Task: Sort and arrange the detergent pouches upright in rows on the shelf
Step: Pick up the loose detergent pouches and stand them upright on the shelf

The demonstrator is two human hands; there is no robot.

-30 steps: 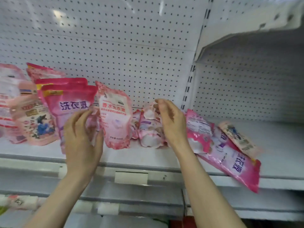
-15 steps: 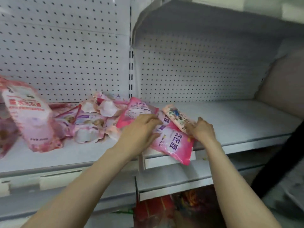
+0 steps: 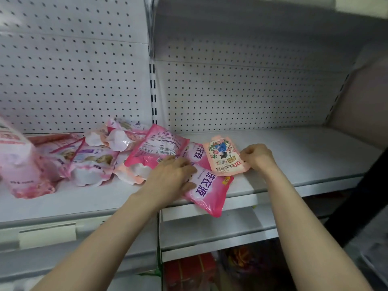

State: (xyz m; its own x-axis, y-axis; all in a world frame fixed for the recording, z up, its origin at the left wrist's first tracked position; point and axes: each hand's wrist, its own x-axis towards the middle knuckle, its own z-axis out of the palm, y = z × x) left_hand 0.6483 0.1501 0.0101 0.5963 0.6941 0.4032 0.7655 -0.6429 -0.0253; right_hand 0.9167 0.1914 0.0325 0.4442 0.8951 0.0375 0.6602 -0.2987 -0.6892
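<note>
A peach floral pouch (image 3: 224,154) lies flat on the white shelf (image 3: 304,156). My right hand (image 3: 257,156) pinches its right edge. A bright pink pouch (image 3: 206,192) lies flat with its end hanging over the shelf's front edge. My left hand (image 3: 172,177) grips its upper part. Another pink pouch (image 3: 158,144) lies back side up just behind my left hand. Several pale pink pouches (image 3: 92,162) sit jumbled to the left. One pink pouch (image 3: 20,162) stands upright at the far left.
A white pegboard back wall (image 3: 241,95) rises behind the shelf, split by a slotted upright (image 3: 154,91). A beige side panel (image 3: 361,106) closes the right end. Price-tag rails run along the front edge (image 3: 48,234). Red and orange goods (image 3: 193,271) fill the shelf below.
The view swung right from the upright pouches. Both hands moved onto the flat pouches at the shelf joint. The peach pouch has turned flatter, face up.
</note>
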